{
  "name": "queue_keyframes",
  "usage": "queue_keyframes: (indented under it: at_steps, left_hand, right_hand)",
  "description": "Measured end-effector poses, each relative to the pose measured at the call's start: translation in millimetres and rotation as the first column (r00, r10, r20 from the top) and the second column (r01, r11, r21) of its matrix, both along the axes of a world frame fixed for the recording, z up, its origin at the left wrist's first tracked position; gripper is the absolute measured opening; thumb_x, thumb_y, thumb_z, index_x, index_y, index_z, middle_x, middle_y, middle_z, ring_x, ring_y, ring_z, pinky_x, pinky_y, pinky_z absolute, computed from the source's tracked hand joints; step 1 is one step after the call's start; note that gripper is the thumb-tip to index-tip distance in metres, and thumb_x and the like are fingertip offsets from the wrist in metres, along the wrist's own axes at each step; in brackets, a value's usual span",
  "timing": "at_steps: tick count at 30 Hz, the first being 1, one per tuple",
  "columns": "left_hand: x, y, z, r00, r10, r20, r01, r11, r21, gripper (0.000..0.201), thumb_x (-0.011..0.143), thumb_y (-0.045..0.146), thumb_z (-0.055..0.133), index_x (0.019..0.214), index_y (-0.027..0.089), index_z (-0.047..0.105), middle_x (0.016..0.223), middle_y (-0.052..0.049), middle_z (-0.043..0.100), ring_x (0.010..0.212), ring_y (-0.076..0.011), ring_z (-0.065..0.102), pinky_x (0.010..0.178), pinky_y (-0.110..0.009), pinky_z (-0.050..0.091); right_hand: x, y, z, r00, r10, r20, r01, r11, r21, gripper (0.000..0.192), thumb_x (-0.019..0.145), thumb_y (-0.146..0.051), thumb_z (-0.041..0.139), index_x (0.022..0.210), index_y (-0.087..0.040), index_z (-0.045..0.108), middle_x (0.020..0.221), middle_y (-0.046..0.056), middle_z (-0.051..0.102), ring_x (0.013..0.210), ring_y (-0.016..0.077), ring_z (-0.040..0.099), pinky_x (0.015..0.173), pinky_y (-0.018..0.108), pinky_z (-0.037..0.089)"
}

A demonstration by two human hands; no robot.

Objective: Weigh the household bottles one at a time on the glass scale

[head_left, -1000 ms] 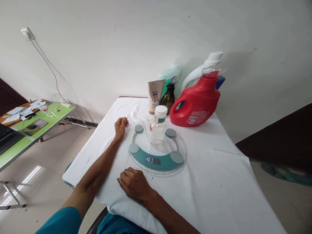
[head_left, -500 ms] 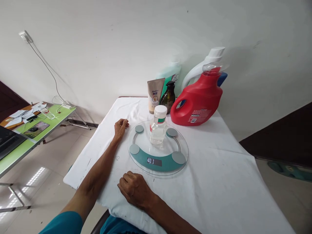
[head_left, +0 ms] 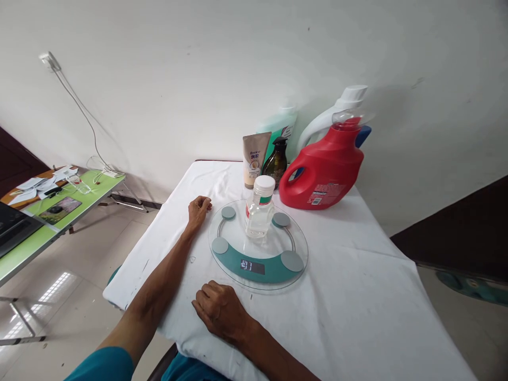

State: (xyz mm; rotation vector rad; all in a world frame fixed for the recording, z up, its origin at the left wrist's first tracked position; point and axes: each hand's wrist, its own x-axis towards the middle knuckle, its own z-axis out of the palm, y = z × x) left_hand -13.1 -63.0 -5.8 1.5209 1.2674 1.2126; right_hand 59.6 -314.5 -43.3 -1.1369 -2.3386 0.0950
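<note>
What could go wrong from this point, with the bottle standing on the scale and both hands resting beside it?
The clear bottle stands alone on the smooth glass scale; a nudge from the left hand, close to the rim, could tip it or disturb the reading. The right hand rests on the white cloth near the scale, so dragging the cloth might shift it.

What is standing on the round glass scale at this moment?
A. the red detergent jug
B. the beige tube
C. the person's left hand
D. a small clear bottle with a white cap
D: the small clear bottle stands upright in the middle of the glass scale, while the red jug and beige tube stand behind it on the white cloth, and the left hand rests on the cloth beside the scale.
</note>
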Motion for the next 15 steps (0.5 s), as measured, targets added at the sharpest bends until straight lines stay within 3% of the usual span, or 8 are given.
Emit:
queue_keyframes:
  at_steps: [15]
  left_hand:
    - [0.0,0.8,-0.7,1.000,-0.002,0.004,0.002,1.000,-0.009,0.023,0.083,0.041,0.066,0.080,0.018,0.068,0.074,-0.005,0.072,0.066,-0.0169,0.066,0.067,-0.030,0.052]
  right_hand:
    - [-0.8,-0.4,0.4,1.000,-0.012,-0.003,0.012,1.000,0.013,0.022,0.092,-0.016,0.062,0.071,-0.020,0.055,0.069,0.001,0.060,0.063,0.0153,0.052,0.052,0.033,0.023]
